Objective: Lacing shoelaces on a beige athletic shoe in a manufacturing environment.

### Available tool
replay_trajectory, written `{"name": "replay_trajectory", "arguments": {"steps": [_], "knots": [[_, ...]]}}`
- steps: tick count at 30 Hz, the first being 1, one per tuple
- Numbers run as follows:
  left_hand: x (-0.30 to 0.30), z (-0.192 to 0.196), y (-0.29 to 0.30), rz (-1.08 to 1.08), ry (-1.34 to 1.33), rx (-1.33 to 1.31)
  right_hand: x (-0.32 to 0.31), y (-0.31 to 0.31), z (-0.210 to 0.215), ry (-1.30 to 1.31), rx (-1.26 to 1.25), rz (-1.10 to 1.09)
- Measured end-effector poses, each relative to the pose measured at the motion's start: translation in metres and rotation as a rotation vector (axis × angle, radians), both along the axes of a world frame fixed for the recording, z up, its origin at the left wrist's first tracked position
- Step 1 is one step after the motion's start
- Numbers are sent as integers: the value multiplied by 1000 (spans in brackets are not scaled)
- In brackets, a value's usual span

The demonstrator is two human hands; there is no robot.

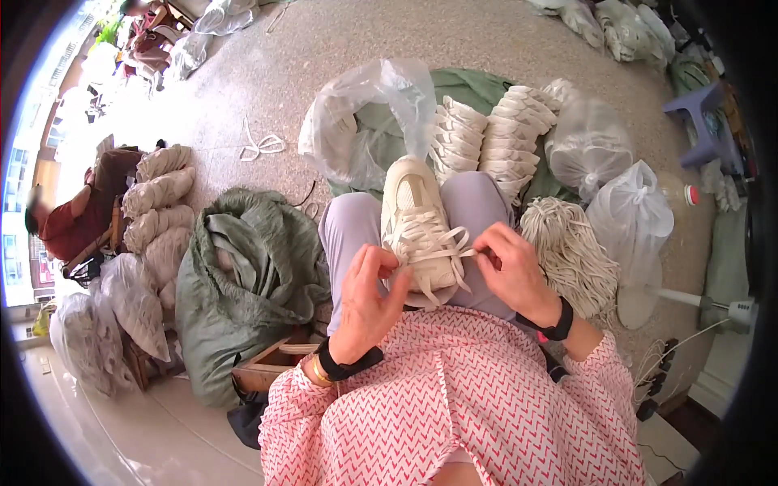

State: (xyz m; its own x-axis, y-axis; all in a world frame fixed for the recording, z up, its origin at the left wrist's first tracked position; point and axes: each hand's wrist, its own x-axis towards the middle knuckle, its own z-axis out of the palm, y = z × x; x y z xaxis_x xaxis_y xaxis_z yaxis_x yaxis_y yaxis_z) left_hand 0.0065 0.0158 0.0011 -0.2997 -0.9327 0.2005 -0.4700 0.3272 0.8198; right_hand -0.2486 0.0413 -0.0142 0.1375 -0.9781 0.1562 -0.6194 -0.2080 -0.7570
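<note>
Shoe (415,201): between knees (482,201), toe outward, presumably to keep laces (428,235) uppermost; right hand (514,274): thumb and finger pinched on laces; left hand (367,298): at shoe's side, probably steadying it, exact grip unclear; cords (569,253): bundled at right, seemingly for easy reach

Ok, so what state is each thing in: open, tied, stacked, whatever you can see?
Shoe: laced, toe pointing away
Lace: looped, pinched by the right fingers
Left fingers: bent beside the shoe, grip unclear
Clear bag: open
White bag: knotted
Green sack: crumpled, open on top
Shoe rows: closely packed
Cords: heaped together
</note>
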Motion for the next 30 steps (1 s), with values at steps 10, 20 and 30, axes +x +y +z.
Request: {"name": "replay_trajectory", "arguments": {"steps": [10,20,30], "knots": [[-3,-4,-3,58,16,33,7,-1,1,-208,-30,-116],[-4,-2,-3,59,60,-12,1,-8,21,-946,570,-124],[-3,0,-1,37,83,-9,1,-4,22,-440,176,-104]]}}
